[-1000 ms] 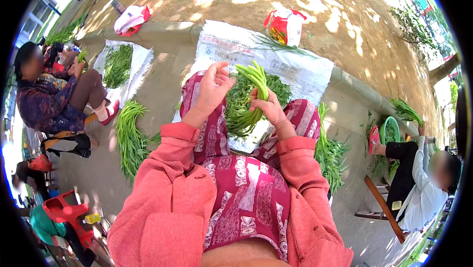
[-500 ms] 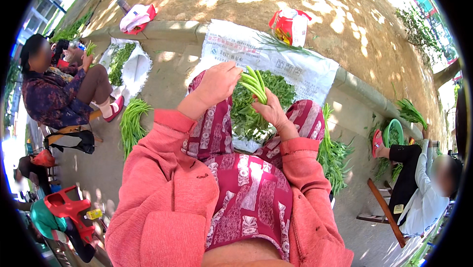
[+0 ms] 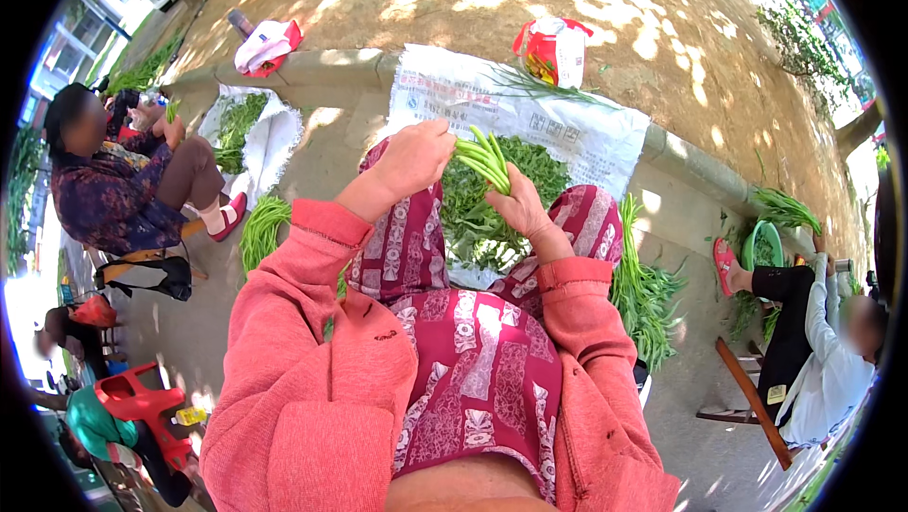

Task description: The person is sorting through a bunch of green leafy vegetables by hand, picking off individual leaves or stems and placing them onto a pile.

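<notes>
A small bunch of bright green vegetable stems (image 3: 484, 160) is gripped in my right hand (image 3: 520, 204), its upper ends fanning out above the fingers. My left hand (image 3: 409, 160) is closed, with its fingertips beside the left end of the bunch; whatever is pinched in them is hidden. Below both hands, between my knees, lies a heap of green leaves (image 3: 534, 164) on a white woven sack (image 3: 445, 82) spread on the ground. Long trimmed stems (image 3: 265, 228) lie to my left. To my right, more leafy stems (image 3: 648, 309) are piled beside my leg.
A red and white bag (image 3: 556, 53) stands past the sack by the kerb (image 3: 350, 68). One person (image 3: 113, 172) sits at left beside another sack of greens (image 3: 241, 129). Another person (image 3: 823, 351) sits at right near a green basin (image 3: 762, 245). A red plastic stool (image 3: 142, 403) is at lower left.
My left hand has shifted slightly left and stays by the stem ends. My right hand keeps its hold on the bunch. The view has tilted a little.
</notes>
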Available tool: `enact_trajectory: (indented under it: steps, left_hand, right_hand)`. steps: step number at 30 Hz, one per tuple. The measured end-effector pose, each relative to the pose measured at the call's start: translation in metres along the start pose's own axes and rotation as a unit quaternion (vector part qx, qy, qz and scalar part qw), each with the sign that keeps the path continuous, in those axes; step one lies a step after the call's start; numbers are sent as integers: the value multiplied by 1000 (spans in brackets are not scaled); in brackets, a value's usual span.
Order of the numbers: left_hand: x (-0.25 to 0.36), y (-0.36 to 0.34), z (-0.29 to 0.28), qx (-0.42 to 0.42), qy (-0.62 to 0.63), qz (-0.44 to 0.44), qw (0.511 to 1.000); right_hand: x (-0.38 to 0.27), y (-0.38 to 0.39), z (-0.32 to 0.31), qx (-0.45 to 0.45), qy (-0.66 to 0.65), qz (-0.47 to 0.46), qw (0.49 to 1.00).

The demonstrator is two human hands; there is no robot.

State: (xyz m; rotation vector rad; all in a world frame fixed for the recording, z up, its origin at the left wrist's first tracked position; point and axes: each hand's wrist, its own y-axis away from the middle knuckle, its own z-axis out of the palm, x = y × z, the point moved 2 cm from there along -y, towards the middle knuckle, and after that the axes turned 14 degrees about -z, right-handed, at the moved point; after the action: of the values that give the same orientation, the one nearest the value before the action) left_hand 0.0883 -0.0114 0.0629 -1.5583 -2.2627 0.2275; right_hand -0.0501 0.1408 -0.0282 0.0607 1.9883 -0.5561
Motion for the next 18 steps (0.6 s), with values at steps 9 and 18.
enact_trajectory:
  steps: [9, 18]
  left_hand:
    - [11, -10, -18, 18, -25, 94, 995]
    - [11, 0, -3, 64, 110, 36, 991]
  right_hand:
    - [-10, -1, -1, -18, 8, -9, 1000]
    - [-10, 14, 1, -8, 31, -12, 999]
